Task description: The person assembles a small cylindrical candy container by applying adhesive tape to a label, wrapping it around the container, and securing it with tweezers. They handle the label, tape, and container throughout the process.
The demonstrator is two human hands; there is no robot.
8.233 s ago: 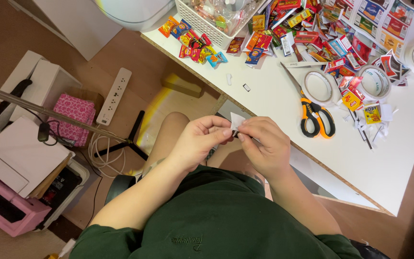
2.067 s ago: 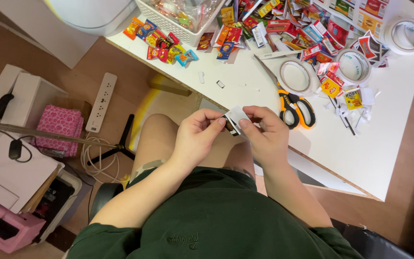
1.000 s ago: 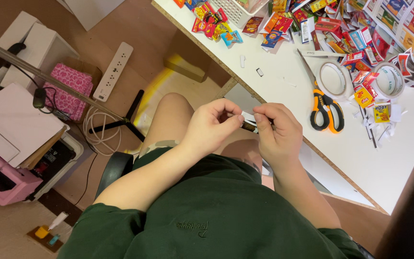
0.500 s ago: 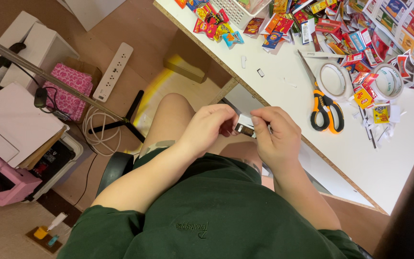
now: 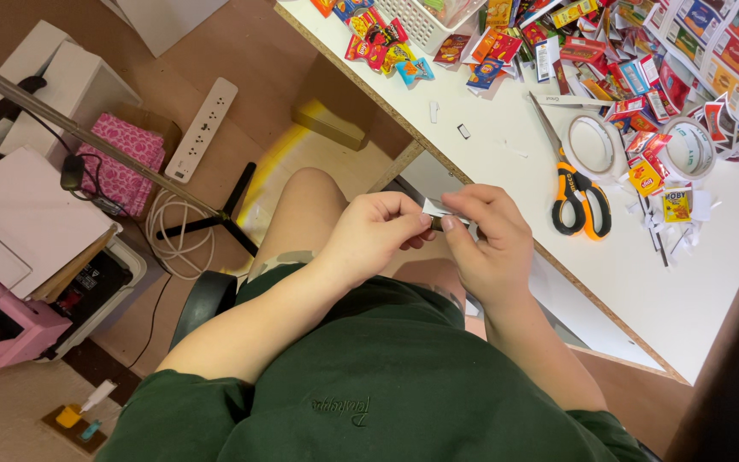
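Note:
Both hands meet over my lap, just short of the white table's (image 5: 694, 308) near edge. My left hand (image 5: 374, 235) and my right hand (image 5: 489, 244) pinch the same tiny folded paper piece (image 5: 436, 212), white with a dark part, between fingertips. Most of the piece is hidden by my fingers. On the table to the right lie orange-handled scissors (image 5: 579, 201) and two rolls of clear tape (image 5: 590, 145) (image 5: 690, 147), among several small colourful paper packets (image 5: 635, 81).
A white basket (image 5: 425, 21) stands at the table's far edge. On the floor at left are a white power strip (image 5: 198, 128), a pink patterned box (image 5: 121, 167), white boxes (image 5: 32, 214), a pink device (image 5: 2, 329), cables and a stand's legs (image 5: 215, 218).
The view has shifted slightly. My hands stay together over my lap, fingers reworking the small paper piece, which now looks flatter and more covered than a second ago.

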